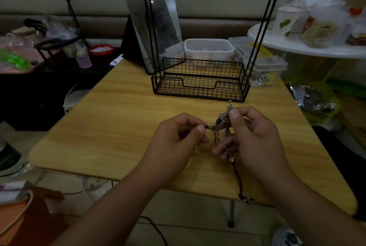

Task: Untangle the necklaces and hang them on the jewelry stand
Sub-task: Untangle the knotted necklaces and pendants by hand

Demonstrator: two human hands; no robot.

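Wooden worktop (122, 126) below, my left hand (178, 136) pinches a cord end while my right hand (255, 136) pinches the tangled necklaces (222, 120); I'd tease loops apart gently, not tug.

Both bare forearms reach forward from the bottom edge and converge, the hands held close together but apart above the worktop. The left hand (178, 136) has its fingers curled, thumb and forefinger pinching something small at their tips. The right hand (251, 134) is raised slightly higher, its thumb and forefinger pinched together, lower fingers curled inward.
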